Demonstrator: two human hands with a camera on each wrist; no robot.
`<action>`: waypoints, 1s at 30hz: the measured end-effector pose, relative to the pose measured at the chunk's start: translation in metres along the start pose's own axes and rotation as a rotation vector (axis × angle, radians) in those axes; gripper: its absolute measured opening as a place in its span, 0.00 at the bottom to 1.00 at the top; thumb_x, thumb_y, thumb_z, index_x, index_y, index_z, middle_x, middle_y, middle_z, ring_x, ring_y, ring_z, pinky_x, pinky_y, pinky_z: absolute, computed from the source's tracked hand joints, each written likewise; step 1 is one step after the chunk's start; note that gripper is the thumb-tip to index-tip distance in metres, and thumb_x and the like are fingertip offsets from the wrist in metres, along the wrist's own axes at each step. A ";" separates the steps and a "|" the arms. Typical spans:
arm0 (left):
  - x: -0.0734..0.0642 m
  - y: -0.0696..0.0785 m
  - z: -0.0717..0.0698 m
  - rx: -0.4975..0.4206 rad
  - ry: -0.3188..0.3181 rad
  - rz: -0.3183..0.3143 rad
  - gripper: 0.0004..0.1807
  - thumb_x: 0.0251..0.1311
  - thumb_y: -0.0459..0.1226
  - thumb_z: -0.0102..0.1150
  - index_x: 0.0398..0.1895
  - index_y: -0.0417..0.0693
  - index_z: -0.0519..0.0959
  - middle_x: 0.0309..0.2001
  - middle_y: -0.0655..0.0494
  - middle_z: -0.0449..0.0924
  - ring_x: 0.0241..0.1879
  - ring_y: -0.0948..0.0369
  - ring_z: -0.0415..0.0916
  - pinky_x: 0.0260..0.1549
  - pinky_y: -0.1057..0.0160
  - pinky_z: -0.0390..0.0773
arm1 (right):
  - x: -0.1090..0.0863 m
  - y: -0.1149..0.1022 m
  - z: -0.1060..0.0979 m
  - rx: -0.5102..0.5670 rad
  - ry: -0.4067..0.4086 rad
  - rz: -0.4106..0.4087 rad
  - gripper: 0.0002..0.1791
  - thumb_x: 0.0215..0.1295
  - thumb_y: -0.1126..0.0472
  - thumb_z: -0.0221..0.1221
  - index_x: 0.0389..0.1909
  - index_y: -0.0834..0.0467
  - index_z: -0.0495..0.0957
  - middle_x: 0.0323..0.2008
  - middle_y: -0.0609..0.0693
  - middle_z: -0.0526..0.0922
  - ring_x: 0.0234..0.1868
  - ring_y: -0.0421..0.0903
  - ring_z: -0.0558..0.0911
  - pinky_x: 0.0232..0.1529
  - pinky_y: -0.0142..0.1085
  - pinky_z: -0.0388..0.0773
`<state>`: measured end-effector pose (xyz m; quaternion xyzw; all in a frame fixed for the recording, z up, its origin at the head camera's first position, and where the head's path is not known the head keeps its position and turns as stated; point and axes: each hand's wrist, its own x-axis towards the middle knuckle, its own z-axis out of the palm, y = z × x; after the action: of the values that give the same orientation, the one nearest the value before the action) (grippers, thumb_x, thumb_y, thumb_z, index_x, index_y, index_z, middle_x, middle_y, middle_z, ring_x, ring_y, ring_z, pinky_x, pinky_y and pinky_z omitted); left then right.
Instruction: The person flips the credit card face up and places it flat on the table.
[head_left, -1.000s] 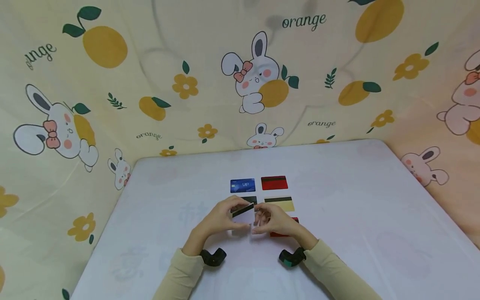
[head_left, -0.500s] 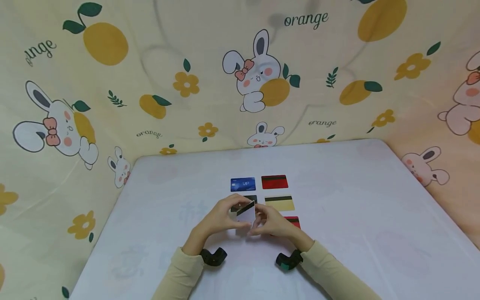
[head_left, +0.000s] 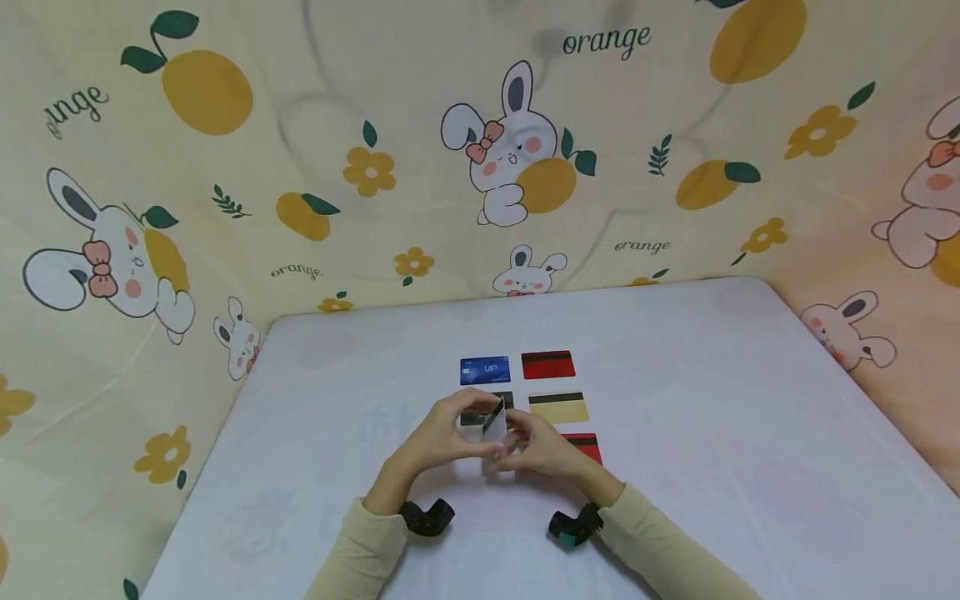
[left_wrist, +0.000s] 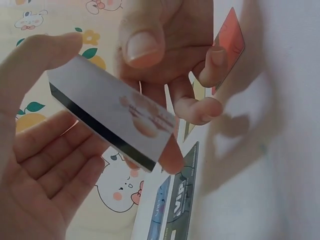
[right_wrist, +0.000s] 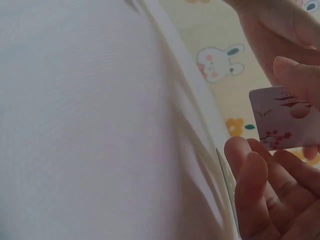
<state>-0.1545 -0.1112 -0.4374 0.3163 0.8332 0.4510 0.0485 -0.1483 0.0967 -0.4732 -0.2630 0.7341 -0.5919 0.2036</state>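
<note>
A white card with a black magnetic stripe (head_left: 493, 427) stands tilted between the two hands, above the table. My left hand (head_left: 438, 432) holds it, thumb low and fingers at its top edge; in the left wrist view the thumb tip meets one corner of the card (left_wrist: 95, 90). My right hand (head_left: 546, 448) curls round the other end, index finger passing behind it. From the right wrist, the card's printed face (right_wrist: 280, 120) shows a pagoda and blossoms, overlapped by the right thumb. A dark card (head_left: 471, 418) lies partly hidden behind my left hand.
Beyond the hands lie a blue VIP card (head_left: 485, 370) and a red striped card (head_left: 549, 365). A gold striped card (head_left: 558, 407) and another red card (head_left: 588, 447), partly covered by the right hand, lie on the right. The white table (head_left: 712, 400) meets a patterned curtain (head_left: 420, 100).
The white card has swivelled from nearly face-on to almost edge-on in the head view. My right hand has shifted slightly left, closer to the card and left hand.
</note>
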 end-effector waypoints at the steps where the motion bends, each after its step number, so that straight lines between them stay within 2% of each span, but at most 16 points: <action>1: 0.000 0.000 0.000 -0.005 0.002 0.004 0.30 0.48 0.39 0.73 0.56 0.42 0.75 0.54 0.47 0.79 0.54 0.53 0.79 0.56 0.51 0.78 | 0.000 0.001 0.000 0.004 -0.003 0.001 0.35 0.52 0.68 0.66 0.60 0.73 0.65 0.40 0.73 0.82 0.33 0.31 0.82 0.34 0.27 0.79; 11: 0.000 -0.002 0.001 -0.064 0.020 0.008 0.30 0.50 0.39 0.72 0.56 0.40 0.74 0.54 0.44 0.79 0.53 0.50 0.79 0.56 0.50 0.77 | 0.002 0.003 0.001 -0.022 0.022 0.013 0.32 0.51 0.66 0.67 0.57 0.73 0.68 0.38 0.72 0.82 0.30 0.32 0.80 0.30 0.26 0.78; 21: 0.000 -0.003 0.002 -0.079 0.022 0.001 0.30 0.50 0.37 0.71 0.56 0.39 0.73 0.55 0.44 0.78 0.53 0.50 0.80 0.56 0.52 0.78 | 0.002 0.002 0.002 -0.051 0.040 0.022 0.28 0.51 0.65 0.68 0.52 0.73 0.71 0.39 0.69 0.81 0.29 0.32 0.78 0.28 0.26 0.77; 26: -0.001 0.000 0.001 -0.094 0.030 0.000 0.31 0.50 0.36 0.71 0.58 0.39 0.72 0.55 0.41 0.77 0.53 0.51 0.79 0.57 0.54 0.78 | 0.003 0.000 0.003 -0.072 0.058 0.039 0.31 0.50 0.64 0.69 0.53 0.74 0.71 0.40 0.66 0.83 0.29 0.32 0.78 0.28 0.25 0.76; 30: -0.001 0.002 0.001 -0.108 0.032 0.000 0.31 0.51 0.37 0.70 0.59 0.41 0.71 0.55 0.39 0.77 0.54 0.51 0.79 0.58 0.50 0.77 | 0.002 0.000 0.002 -0.075 0.050 0.054 0.31 0.50 0.63 0.70 0.53 0.74 0.72 0.40 0.67 0.82 0.29 0.34 0.78 0.28 0.25 0.76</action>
<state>-0.1527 -0.1103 -0.4369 0.3059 0.8085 0.5002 0.0519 -0.1488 0.0938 -0.4731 -0.2357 0.7675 -0.5647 0.1913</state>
